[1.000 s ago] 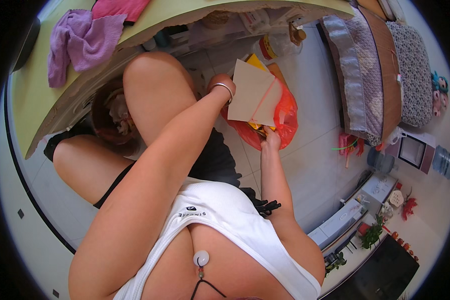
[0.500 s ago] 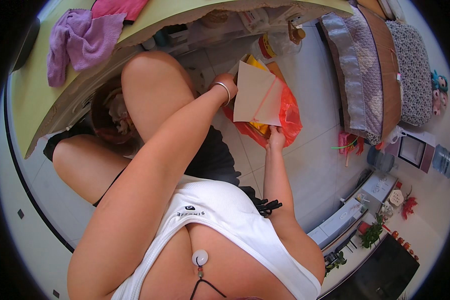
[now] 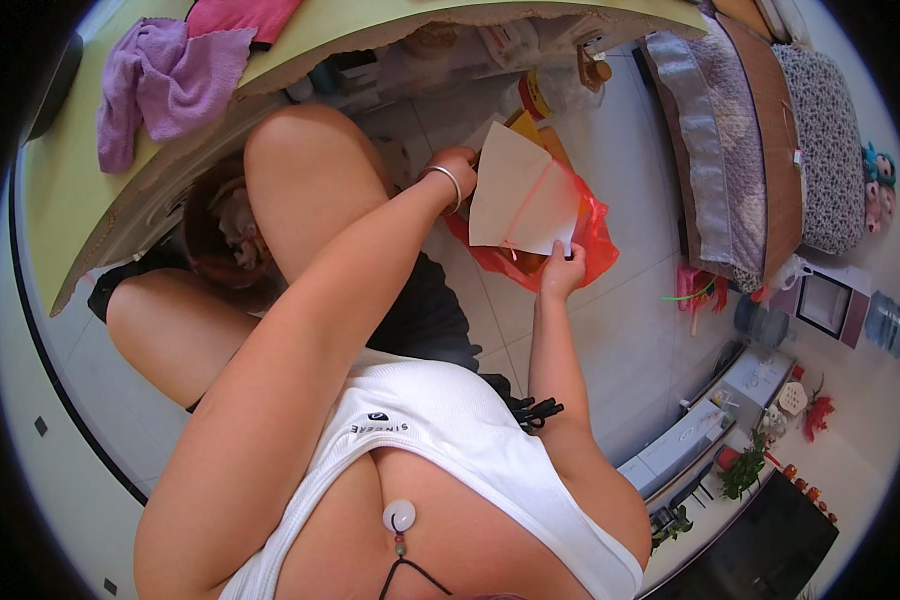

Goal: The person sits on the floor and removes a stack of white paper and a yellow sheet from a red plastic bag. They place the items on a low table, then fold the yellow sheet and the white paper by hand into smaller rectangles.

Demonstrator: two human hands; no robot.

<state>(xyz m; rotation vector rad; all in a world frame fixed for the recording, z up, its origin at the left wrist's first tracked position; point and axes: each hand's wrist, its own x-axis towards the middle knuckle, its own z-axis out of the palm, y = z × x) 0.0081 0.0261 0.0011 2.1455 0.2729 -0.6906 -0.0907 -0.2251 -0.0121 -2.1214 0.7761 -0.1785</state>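
A large beige sheet of stiff paper or card point(image 3: 520, 190), crossed by a thin red string point(image 3: 532, 200), is held over a red plastic bag point(image 3: 598, 250). At the sheet's left edge is my left hand point(image 3: 454, 166), closed, its fingertips hidden behind the sheet and a bangle on the wrist. My right hand point(image 3: 564, 268) pinches the near right corner, thumb on top. Yellow and orange flat pieces point(image 3: 552, 142) stick out behind the sheet's far edge; what else lies in the bag is covered.
Under the green-topped table point(image 3: 300, 45) stand a clear plastic bottle point(image 3: 575, 92) and other containers. A brown bin point(image 3: 215, 225) is beside my knees. On the right are a bed with a quilt point(image 3: 725, 150) and a low cabinet point(image 3: 675, 445). Pale tiles point(image 3: 620, 330) cover the floor.
My right hand has moved slightly up and right, from beside the yellow material to the sheet's near corner. The sheet has swung a little to the right; my left hand has barely moved.
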